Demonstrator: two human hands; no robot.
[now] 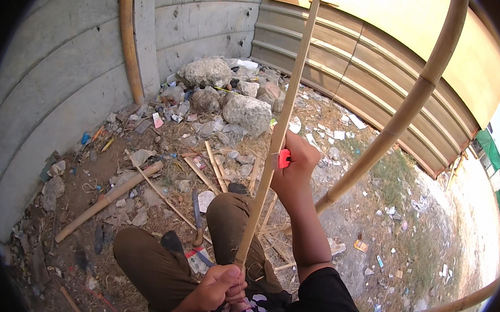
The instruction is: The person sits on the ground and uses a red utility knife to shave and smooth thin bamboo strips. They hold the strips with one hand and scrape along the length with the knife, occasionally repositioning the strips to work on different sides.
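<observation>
A long, split bamboo strip (284, 123) runs upright between my knees, its far end rising past the top of the view. My left hand (217, 290) is closed round its lower end, close to my body. Higher up, my right hand (299, 159) is closed on a small red-handled tool (284, 158) against the strip's side. Most of that tool is hidden in the fist, so its exact kind does not show. By my legs lies a dark-bladed tool with a brown handle (198, 236). Several cut bamboo pieces (201, 174) are scattered in front of me.
A thick bamboo pole (391, 128) slants down on my right, and another pole (460, 301) shows at lower right. At left lies a bamboo length (107, 204). Rocks (247, 112) and litter sit before the concrete wall (63, 85) and ribbed metal fence (349, 64).
</observation>
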